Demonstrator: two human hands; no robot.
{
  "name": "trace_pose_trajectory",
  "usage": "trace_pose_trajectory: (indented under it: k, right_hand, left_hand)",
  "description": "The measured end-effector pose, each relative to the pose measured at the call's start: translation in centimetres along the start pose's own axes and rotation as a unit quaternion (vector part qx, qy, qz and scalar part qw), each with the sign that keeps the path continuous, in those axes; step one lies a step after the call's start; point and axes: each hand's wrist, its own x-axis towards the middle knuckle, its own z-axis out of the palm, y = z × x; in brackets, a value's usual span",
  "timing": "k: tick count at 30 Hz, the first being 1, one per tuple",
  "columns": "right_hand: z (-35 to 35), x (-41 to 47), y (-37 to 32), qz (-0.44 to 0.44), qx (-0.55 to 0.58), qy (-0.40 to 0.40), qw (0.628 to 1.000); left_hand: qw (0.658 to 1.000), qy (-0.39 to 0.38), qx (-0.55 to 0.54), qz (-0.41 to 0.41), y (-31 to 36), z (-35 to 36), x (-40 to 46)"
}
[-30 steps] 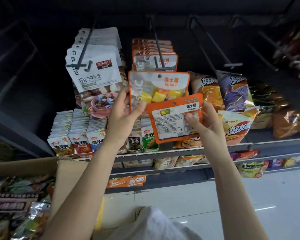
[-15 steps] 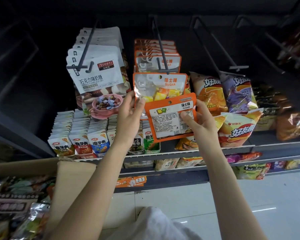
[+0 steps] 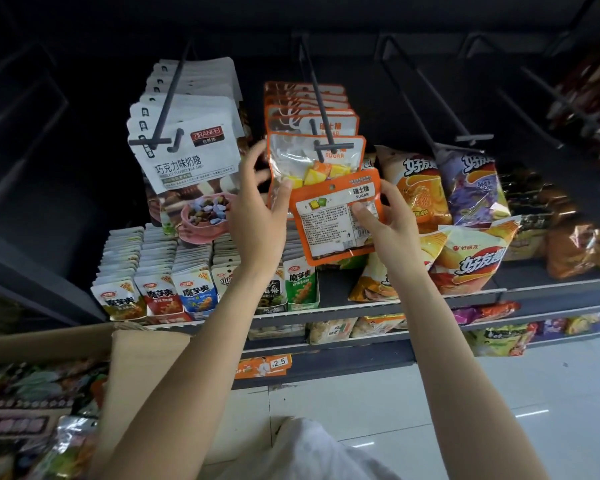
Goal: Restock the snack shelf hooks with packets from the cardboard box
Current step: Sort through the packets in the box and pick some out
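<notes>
My right hand [image 3: 390,221] grips an orange sugar-candy packet [image 3: 333,220], its printed back facing me, in front of the shelf. Just above and behind it, my left hand [image 3: 260,209] holds the left edge of a second orange packet with a clear window [image 3: 305,161], thumb on its front. That packet's top sits at the tip of the middle hook [image 3: 321,109], where several matching packets hang behind it. The cardboard box [image 3: 142,368] stands at the lower left with mixed packets inside.
White chocolate-candy bags [image 3: 187,157] hang on the left hook. Bare hooks [image 3: 426,119] stretch to the right. Chip bags [image 3: 465,258] and small upright sachets [image 3: 160,292] fill the shelf below. Tiled floor [image 3: 499,403] lies at the lower right.
My left hand has lifted the windowed packet up and back until its top reaches the hook tip. The right hand with the other packet shifted slightly left and stayed low.
</notes>
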Motion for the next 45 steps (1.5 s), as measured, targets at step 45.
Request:
trace_pose_trajectory:
  k: [45]
  right_hand:
    - [2.6, -0.9, -0.1, -0.226, -0.239, 0.095, 0.94]
  left_hand:
    - [0.991, -0.039, -0.035, 0.124, 2.6, -1.4, 1.2]
